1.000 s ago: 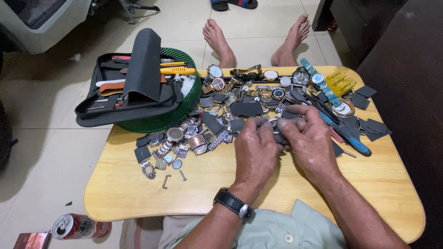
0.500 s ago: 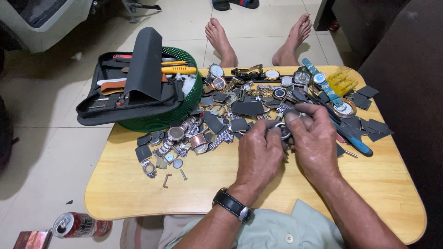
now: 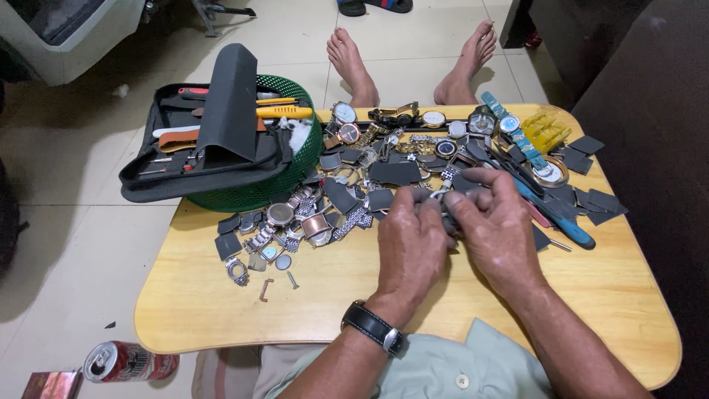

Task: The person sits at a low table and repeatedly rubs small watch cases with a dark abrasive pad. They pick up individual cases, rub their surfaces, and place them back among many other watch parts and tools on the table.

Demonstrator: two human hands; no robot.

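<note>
My left hand [image 3: 411, 244] and my right hand [image 3: 496, 225] meet over the middle of a low wooden table [image 3: 207, 295]. Together their fingertips pinch a small metal watch piece [image 3: 442, 198], mostly hidden by the fingers. A black wristwatch [image 3: 373, 327] sits on my left wrist. Just beyond the hands lies a heap of watch cases, metal bands and dark flat pieces [image 3: 347, 207]. A row of whole watches [image 3: 413, 118] lines the far edge of the table.
A green basket [image 3: 292, 174] at the table's left holds an open black tool case [image 3: 199, 148]. A blue-handled tool [image 3: 561, 222] lies right of my hands. A person's bare feet [image 3: 354, 63] rest beyond the table. A drink can [image 3: 129, 362] lies on the floor.
Both hands have lifted slightly off the heap and drawn back toward me, still pinching the small piece between them.
</note>
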